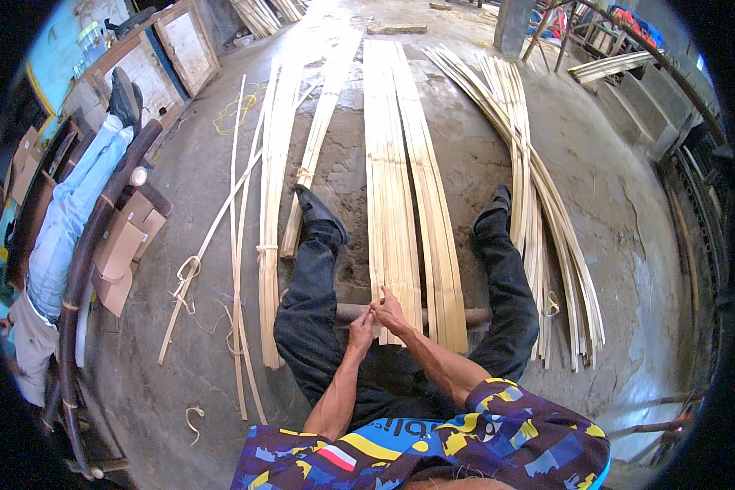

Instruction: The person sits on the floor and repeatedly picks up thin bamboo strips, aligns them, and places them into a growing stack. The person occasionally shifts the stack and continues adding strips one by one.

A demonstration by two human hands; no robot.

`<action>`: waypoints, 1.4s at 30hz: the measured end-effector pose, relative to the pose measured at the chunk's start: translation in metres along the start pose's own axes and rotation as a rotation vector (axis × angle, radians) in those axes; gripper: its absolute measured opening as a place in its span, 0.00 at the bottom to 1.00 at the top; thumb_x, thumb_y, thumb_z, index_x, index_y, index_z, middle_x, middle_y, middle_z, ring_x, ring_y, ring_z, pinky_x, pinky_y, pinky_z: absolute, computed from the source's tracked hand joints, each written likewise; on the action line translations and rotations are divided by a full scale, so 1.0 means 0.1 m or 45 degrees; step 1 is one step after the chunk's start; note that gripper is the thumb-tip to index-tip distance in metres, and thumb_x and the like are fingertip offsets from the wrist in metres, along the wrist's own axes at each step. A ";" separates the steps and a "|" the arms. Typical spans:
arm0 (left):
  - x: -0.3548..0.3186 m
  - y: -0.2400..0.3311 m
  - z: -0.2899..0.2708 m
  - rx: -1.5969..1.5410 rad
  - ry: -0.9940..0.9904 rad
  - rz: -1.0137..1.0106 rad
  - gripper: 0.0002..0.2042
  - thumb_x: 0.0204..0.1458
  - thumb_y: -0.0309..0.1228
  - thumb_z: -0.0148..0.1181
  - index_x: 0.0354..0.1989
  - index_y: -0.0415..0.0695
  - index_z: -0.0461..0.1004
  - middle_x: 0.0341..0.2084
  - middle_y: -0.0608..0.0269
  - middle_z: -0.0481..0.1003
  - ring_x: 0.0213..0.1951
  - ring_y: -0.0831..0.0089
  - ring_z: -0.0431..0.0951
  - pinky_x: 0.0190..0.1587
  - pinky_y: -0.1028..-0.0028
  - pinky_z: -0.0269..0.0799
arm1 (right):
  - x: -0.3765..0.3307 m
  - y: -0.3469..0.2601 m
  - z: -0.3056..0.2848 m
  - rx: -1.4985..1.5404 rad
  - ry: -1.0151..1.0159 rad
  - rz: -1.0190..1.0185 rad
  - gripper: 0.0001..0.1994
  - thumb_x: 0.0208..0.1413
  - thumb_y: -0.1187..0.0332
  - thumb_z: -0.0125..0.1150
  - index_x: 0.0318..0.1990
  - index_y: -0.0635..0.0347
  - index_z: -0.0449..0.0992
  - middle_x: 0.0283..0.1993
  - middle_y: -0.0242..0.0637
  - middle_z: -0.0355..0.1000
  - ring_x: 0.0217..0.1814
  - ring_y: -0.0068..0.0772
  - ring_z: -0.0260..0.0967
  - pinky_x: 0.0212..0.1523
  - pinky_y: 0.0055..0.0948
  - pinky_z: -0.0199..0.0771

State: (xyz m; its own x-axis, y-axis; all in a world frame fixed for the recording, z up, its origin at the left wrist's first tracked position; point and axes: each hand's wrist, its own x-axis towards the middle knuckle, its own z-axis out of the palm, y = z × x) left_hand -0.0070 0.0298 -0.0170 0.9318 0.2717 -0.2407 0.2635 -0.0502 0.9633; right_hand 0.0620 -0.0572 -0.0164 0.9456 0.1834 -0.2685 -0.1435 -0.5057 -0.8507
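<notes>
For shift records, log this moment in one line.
Left hand, right hand: together at near end of long, flat, pale wooden strips | Brown round bar: crosswise beneath

- Between your legs (505, 314): the middle strips (393, 188), lying across a bar (475, 317).
- Left of you: a bundle (275, 180), with cardboard (119, 251) farther out.
- Right of you: crossed strips (524, 159).

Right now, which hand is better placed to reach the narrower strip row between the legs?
Probably the right hand: it is over the wide row, nearer the narrower row; the left hand is farther left.
</notes>
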 end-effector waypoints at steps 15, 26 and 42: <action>0.05 -0.39 0.05 0.135 0.089 -0.465 0.13 0.36 0.30 0.57 0.30 0.36 0.66 0.19 0.57 0.72 0.19 0.71 0.73 0.26 0.73 0.68 | -0.14 -1.01 -0.14 0.810 0.165 -0.128 0.09 0.55 0.67 0.37 0.28 0.61 0.57 0.19 0.31 0.57 0.12 0.19 0.55 0.10 0.20 0.57; -0.02 -0.32 0.09 0.381 -0.041 -0.191 0.13 0.39 0.26 0.54 0.34 0.34 0.67 0.22 0.59 0.72 0.24 0.73 0.71 0.28 0.75 0.67 | -0.04 -0.18 -0.07 0.429 0.224 0.149 0.10 0.52 0.66 0.41 0.28 0.65 0.58 0.20 0.43 0.61 0.13 0.32 0.63 0.11 0.30 0.63; -0.52 0.02 0.37 -0.387 0.292 -0.353 0.08 0.50 0.31 0.44 0.30 0.39 0.60 0.18 0.66 0.63 0.17 0.80 0.62 0.17 0.80 0.59 | -0.21 -0.21 -0.16 0.431 0.076 0.161 0.10 0.53 0.67 0.40 0.25 0.64 0.56 0.18 0.37 0.60 0.12 0.26 0.62 0.08 0.25 0.61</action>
State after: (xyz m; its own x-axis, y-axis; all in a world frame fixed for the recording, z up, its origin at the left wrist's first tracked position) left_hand -0.0457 -0.0204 -0.0066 0.7485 0.4422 -0.4941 0.3776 0.3283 0.8658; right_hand 0.0496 -0.0646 0.0143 0.9281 0.0827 -0.3630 -0.3395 -0.2118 -0.9164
